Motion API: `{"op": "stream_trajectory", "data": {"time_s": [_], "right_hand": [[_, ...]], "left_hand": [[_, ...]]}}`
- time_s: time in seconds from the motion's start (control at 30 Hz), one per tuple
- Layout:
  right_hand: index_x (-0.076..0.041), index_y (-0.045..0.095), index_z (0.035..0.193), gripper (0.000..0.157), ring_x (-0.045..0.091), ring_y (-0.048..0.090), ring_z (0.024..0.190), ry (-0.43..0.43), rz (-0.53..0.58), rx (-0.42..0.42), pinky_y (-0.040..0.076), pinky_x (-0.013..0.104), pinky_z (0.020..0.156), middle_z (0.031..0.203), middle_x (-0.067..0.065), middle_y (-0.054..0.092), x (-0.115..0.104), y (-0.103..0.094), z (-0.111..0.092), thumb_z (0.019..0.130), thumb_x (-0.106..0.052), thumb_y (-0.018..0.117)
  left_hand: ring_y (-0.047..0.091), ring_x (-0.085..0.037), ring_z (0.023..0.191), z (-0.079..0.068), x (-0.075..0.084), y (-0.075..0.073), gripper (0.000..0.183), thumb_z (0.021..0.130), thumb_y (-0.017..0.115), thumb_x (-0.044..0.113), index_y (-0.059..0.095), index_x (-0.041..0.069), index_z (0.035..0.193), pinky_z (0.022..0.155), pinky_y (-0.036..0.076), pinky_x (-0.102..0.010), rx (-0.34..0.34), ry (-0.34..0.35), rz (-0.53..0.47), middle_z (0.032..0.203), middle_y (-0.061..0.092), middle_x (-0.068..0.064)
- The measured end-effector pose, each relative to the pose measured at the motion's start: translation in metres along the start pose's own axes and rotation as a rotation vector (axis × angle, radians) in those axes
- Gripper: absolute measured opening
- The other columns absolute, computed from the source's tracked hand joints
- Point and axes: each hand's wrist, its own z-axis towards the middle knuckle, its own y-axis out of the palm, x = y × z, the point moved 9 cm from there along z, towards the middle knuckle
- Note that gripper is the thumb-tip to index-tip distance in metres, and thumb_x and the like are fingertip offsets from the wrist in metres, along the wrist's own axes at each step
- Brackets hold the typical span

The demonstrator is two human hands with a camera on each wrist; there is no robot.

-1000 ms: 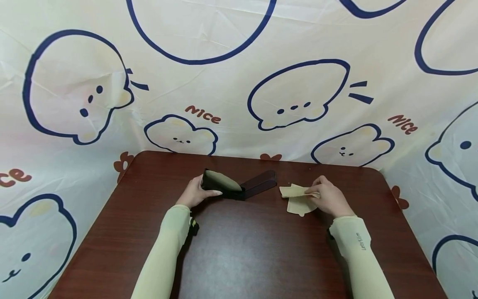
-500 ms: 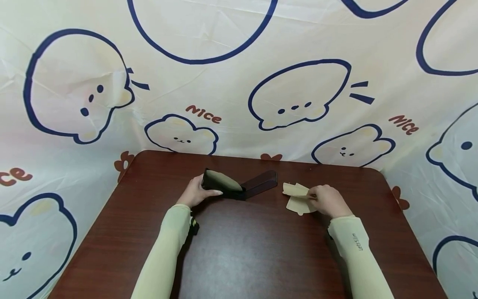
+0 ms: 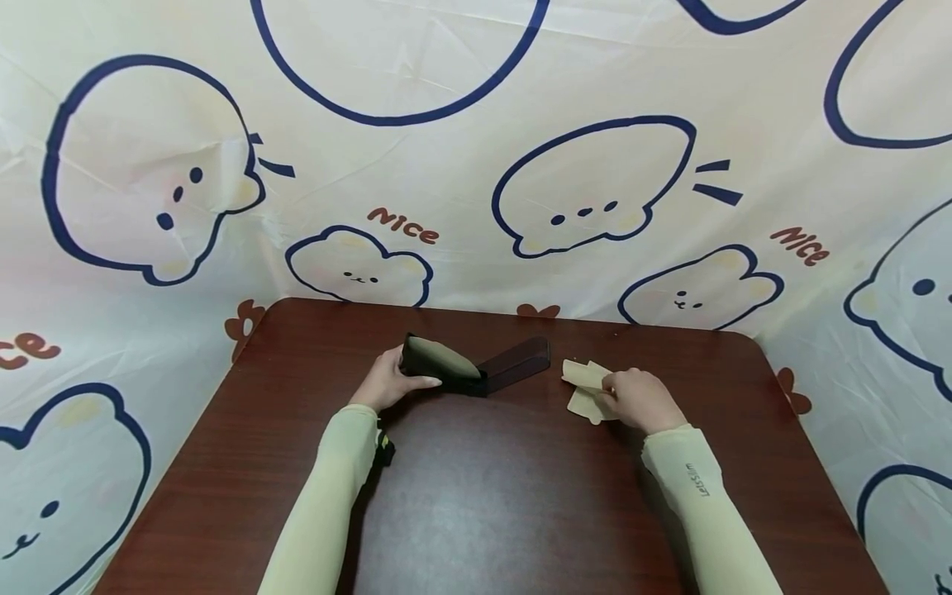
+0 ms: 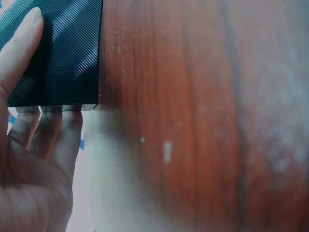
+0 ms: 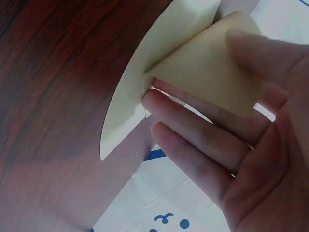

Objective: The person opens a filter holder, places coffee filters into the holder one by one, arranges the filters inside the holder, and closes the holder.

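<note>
My left hand (image 3: 386, 383) grips the left part of a dark case (image 3: 439, 364), which lies open with its long flap stretching to the right. A curved olive-toned surface shows in its near part. In the left wrist view the thumb lies on the case's black ribbed side (image 4: 67, 53), with the fingers on its other side. My right hand (image 3: 641, 400) pinches a folded pale-yellow sheet (image 3: 586, 388) to the right of the case. In the right wrist view one flap of the sheet (image 5: 207, 67) stands up between thumb and fingers; another part lies low near the table.
Both hands work over a dark brown wooden table (image 3: 476, 496) with rounded far corners. Behind it and at both sides hangs a pale curtain (image 3: 461, 182) with blue-outlined bear drawings. A black strap (image 3: 385, 450) shows at the left wrist.
My right hand has shifted slightly, and the yellow sheet has turned a little, with more of it now covered by the fingers. The left hand and dark case have stayed in place.
</note>
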Motion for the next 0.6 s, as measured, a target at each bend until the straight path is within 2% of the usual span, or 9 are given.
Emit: {"op": "stream_trajectory", "data": {"time_s": [0.1, 0.23, 0.33, 0.5, 0.6], "right_hand": [[-0.014, 0.067, 0.07, 0.024, 0.014, 0.047, 0.056, -0.01, -0.001, 0.016, 0.04, 0.03, 0.056, 0.06, -0.003, 0.055, 0.001, -0.002, -0.001, 0.093, -0.013, 0.075], [-0.016, 0.059, 0.064, 0.031, 0.013, 0.044, 0.055, -0.01, -0.009, 0.068, 0.037, 0.029, 0.055, 0.058, -0.004, 0.049, 0.004, -0.008, -0.002, 0.089, -0.007, 0.074], [-0.015, 0.062, 0.069, 0.025, 0.014, 0.046, 0.056, -0.017, -0.006, 0.149, 0.04, 0.031, 0.055, 0.061, -0.003, 0.055, 0.006, -0.02, -0.005, 0.087, -0.004, 0.074], [-0.008, 0.073, 0.087, 0.009, 0.02, 0.059, 0.059, -0.05, 0.043, 0.309, 0.051, 0.043, 0.057, 0.074, 0.006, 0.071, 0.006, -0.043, -0.013, 0.086, 0.0, 0.075], [-0.007, 0.075, 0.097, 0.01, 0.023, 0.066, 0.066, -0.036, 0.075, 0.353, 0.055, 0.048, 0.063, 0.084, 0.009, 0.076, 0.009, -0.051, -0.017, 0.088, -0.002, 0.074]], "left_hand": [[0.044, -0.032, 0.147, -0.001, 0.0, 0.001, 0.071, 0.086, 0.087, 0.035, 0.055, 0.017, 0.147, 0.117, 0.04, -0.056, 0.001, 0.001, -0.007, 0.151, 0.057, -0.007], [0.053, -0.03, 0.138, 0.0, 0.003, 0.0, 0.063, 0.086, 0.087, 0.034, 0.06, 0.017, 0.14, 0.114, 0.044, -0.054, 0.001, 0.014, -0.005, 0.143, 0.063, -0.006], [0.057, -0.028, 0.131, 0.001, 0.004, 0.001, 0.06, 0.086, 0.087, 0.035, 0.061, 0.018, 0.137, 0.111, 0.047, -0.052, 0.0, 0.024, -0.002, 0.138, 0.066, -0.006], [0.055, -0.028, 0.135, 0.001, 0.004, 0.0, 0.06, 0.085, 0.087, 0.035, 0.061, 0.018, 0.137, 0.112, 0.045, -0.053, 0.011, 0.024, -0.004, 0.14, 0.065, -0.005], [0.055, -0.028, 0.136, 0.0, 0.002, 0.001, 0.06, 0.084, 0.088, 0.036, 0.062, 0.018, 0.135, 0.113, 0.045, -0.053, 0.013, 0.012, -0.007, 0.14, 0.065, -0.005]]}}
